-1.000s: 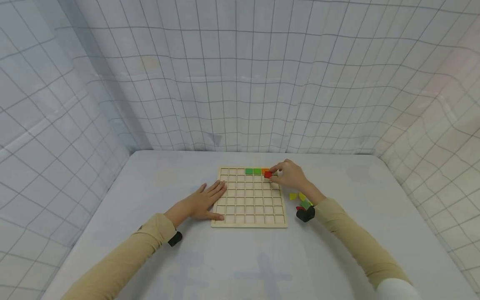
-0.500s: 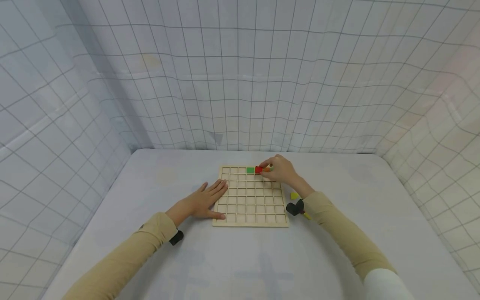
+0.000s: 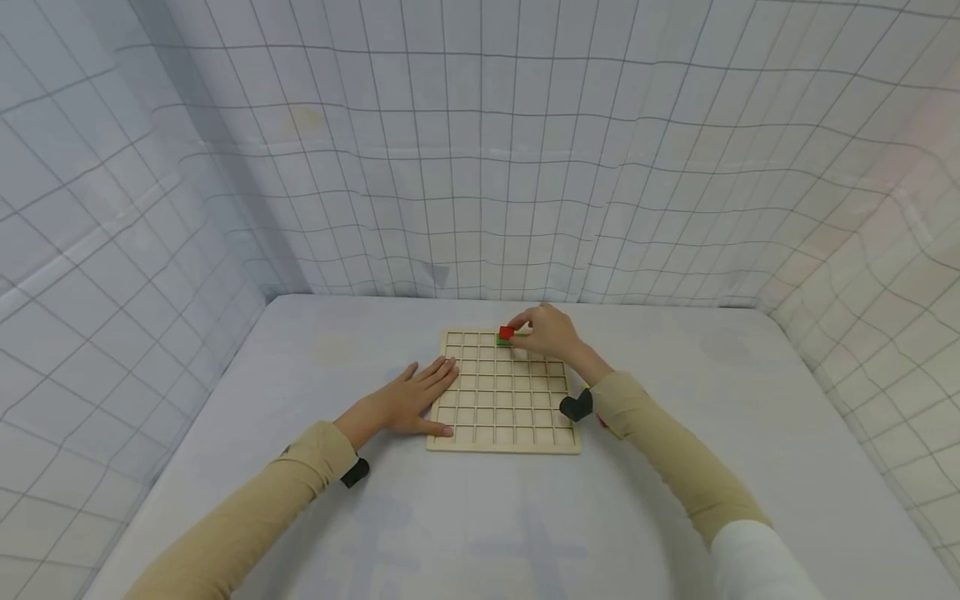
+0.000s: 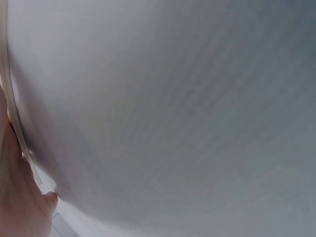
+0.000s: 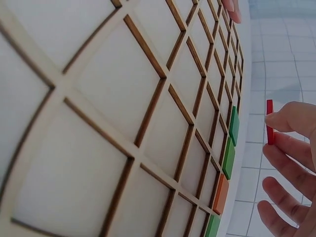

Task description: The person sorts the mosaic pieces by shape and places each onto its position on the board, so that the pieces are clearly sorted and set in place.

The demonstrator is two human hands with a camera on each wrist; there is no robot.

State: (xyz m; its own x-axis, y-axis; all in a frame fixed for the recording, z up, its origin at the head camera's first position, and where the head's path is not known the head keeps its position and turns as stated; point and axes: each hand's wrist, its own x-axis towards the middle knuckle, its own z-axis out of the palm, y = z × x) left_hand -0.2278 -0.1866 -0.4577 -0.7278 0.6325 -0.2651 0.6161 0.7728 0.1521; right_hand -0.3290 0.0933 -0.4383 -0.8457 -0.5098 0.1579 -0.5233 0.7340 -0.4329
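Observation:
My right hand (image 3: pixel 553 333) pinches a thin red square tile (image 3: pixel 506 332) between thumb and fingertips, over the far row of a pale wooden grid board (image 3: pixel 504 447). In the right wrist view the red tile (image 5: pixel 269 111) is on edge to the camera, raised clear of the board. Green tiles (image 5: pixel 234 127) and an orange tile (image 5: pixel 220 194) sit in cells along the board's far edge; my right hand hides most of these in the head view. My left hand (image 3: pixel 408 404) lies with spread, straight fingers on the board's left edge.
Loose tiles, yellow and red (image 3: pixel 609 425), lie right of the board, mostly hidden under my right wrist and its black camera (image 3: pixel 577 406). A white table (image 3: pixel 352 542) surrounds the board. Gridded white curtains (image 3: pixel 480 167) stand behind and at both sides.
My right hand has carried the red tile leftward along the far row, from over the orange tile to over a green one. The left hand has stayed in place on the board.

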